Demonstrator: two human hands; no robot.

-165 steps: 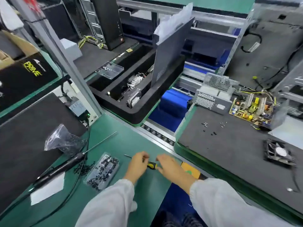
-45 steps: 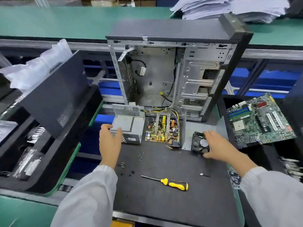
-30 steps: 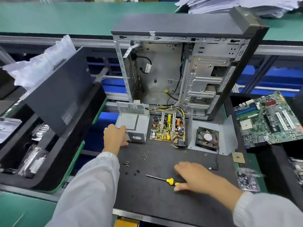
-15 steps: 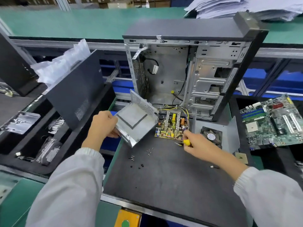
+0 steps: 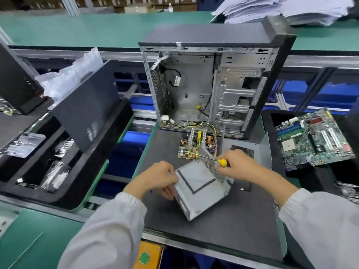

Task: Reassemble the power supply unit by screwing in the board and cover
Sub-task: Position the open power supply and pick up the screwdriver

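A grey metal power supply housing (image 5: 202,189) with a mesh side lies tilted on the black mat (image 5: 223,230). My left hand (image 5: 159,176) grips its left edge. My right hand (image 5: 237,165) is closed on a yellow-handled screwdriver (image 5: 222,162), whose shaft points left over the housing's far corner. The power supply circuit board (image 5: 196,143) lies flat behind the housing, its wires running into the open computer case (image 5: 213,88). A bent grey cover plate (image 5: 260,150) holding a fan lies to the right, partly hidden by my right hand.
A motherboard (image 5: 312,137) rests in a black tray at the right. At the left, a dark side panel (image 5: 87,105) leans in a black foam tray (image 5: 64,193) holding bagged parts. A paper stack (image 5: 281,8) sits on the far green bench. A small screw (image 5: 241,189) lies on the mat.
My left hand has pulled the housing from beside the board toward me onto the middle of the mat. My right hand, holding the screwdriver, has come over to the housing's far edge.
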